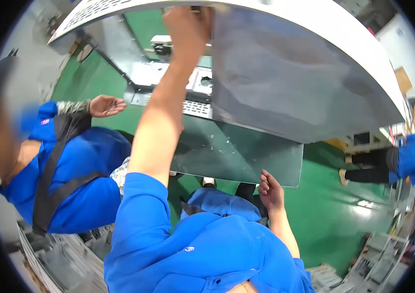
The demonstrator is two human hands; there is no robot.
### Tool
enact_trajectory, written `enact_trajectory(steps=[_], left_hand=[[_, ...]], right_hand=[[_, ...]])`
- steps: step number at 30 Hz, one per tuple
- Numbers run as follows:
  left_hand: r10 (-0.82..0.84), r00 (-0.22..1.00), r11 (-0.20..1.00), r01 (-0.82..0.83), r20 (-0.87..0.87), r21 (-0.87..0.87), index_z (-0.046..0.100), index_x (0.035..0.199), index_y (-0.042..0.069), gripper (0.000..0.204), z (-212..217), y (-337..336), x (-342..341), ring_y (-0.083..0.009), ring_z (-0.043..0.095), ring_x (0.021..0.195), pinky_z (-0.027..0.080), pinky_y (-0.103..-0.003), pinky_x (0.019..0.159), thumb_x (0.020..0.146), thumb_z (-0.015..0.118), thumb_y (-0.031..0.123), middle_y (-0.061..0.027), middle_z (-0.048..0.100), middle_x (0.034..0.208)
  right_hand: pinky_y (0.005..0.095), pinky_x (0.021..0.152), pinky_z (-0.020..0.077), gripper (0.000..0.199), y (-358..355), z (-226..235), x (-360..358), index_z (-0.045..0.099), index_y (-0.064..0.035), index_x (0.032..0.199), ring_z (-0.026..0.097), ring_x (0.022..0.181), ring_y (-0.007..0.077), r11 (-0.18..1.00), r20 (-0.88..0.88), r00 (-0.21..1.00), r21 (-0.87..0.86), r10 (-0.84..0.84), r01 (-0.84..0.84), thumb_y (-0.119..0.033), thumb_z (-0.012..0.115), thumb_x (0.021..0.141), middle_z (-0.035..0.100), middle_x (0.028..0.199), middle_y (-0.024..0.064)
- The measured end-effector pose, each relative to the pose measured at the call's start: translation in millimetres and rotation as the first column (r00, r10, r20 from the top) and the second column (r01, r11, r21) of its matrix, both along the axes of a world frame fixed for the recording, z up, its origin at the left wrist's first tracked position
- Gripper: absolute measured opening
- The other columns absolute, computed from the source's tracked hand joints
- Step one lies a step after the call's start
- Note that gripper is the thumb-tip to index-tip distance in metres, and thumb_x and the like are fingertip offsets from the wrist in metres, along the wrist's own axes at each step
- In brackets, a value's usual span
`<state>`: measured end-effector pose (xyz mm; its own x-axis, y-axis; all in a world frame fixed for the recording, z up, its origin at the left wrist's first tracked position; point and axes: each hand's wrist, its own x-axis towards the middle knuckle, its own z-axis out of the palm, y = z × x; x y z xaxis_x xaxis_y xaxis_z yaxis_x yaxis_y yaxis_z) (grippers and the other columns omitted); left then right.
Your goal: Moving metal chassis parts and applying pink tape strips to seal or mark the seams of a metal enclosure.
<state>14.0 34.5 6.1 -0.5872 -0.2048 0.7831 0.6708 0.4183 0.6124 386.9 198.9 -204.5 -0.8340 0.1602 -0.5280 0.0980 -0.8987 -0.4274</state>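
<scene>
My left hand is raised high inside a large white metal housing, beside the edge of a grey, film-like panel. Its fingers are bent around something dark, too blurred to name. Lower down, my right hand is held just in front of a greenish flat sheet with small bits scattered on it. The fingers of that hand curl inward; whatever they may hold is hidden. Between my left arm and the panel, a bright metal plate with holes shows inside the housing.
At my left stands a co-worker in blue, an open palm held out towards the housing. Another person is at the far right. Metal frames lie at lower right, and the floor is green.
</scene>
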Motion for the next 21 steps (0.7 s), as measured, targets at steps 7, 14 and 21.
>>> enact_trajectory(steps=[7,14,21], left_hand=[[0.075,0.989,0.991,-0.088,-0.126,-0.105,0.050,0.071,-0.007,0.015,31,20,27,-0.0211,0.047,0.052,0.037,-0.033,0.050,0.075,0.038,0.001,-0.0139,0.055,0.062],[0.230,0.932,0.952,-0.275,-0.280,-0.134,0.053,0.067,-0.006,0.009,11,10,-16,-0.0267,0.053,0.053,0.039,-0.032,0.048,0.072,0.049,0.000,-0.0152,0.057,0.064],[-0.068,0.998,0.988,0.068,-0.008,0.138,0.049,0.063,-0.003,0.016,12,17,-2,-0.0101,0.042,0.058,0.038,-0.025,0.050,0.077,0.043,0.001,-0.0031,0.048,0.066]], right_hand=[[0.0195,0.047,0.0322,0.029,-4,-14,19,0.044,0.0031,0.109,0.039,0.054,0.0081,0.986,0.048,0.993,-0.118,-0.110,0.114,-0.016,0.041,0.087,0.055,0.084,0.0077],[0.0193,0.044,0.0316,0.028,-5,-19,44,0.046,0.0035,0.107,0.039,0.053,0.0081,0.956,0.168,0.958,-0.144,-0.232,0.257,-0.015,0.043,0.086,0.055,0.083,0.0073],[0.0197,0.043,0.0319,0.030,11,-39,83,0.043,0.0049,0.110,0.040,0.053,0.0098,0.910,0.251,0.930,-0.249,-0.270,0.332,-0.012,0.042,0.086,0.053,0.082,0.0083]])
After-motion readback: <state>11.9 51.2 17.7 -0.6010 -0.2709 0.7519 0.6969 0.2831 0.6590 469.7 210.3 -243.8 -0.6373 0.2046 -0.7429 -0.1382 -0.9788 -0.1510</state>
